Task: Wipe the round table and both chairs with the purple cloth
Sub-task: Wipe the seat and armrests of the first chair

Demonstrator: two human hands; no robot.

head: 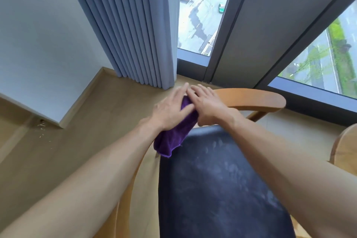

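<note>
Purple cloth [174,135], soft and limp, lies over the chair backrest [251,97]; left hand [172,110] and right hand [208,105] press it flat-fingered; best bunched mid-fold.

Under your fingers [183,91] the cloth [174,135] is deep purple, plain and unpatterned. Just beyond your fingertips, the curved chair back [251,97] is warm honey-orange wood. Below your hands, nearer you than the fingers, the chair seat [216,185] is dark navy, almost black, mottled with pale grey dusty smudges. Past your fingertips hangs a curtain [133,29] of muted grey-blue in even vertical pleats. To the right of your fingers the window frame [257,31] is dark charcoal grey. Left of your fingers the floor [81,133] is light tan wood, and the wall [38,40] beyond it is pale bluish white.
</note>
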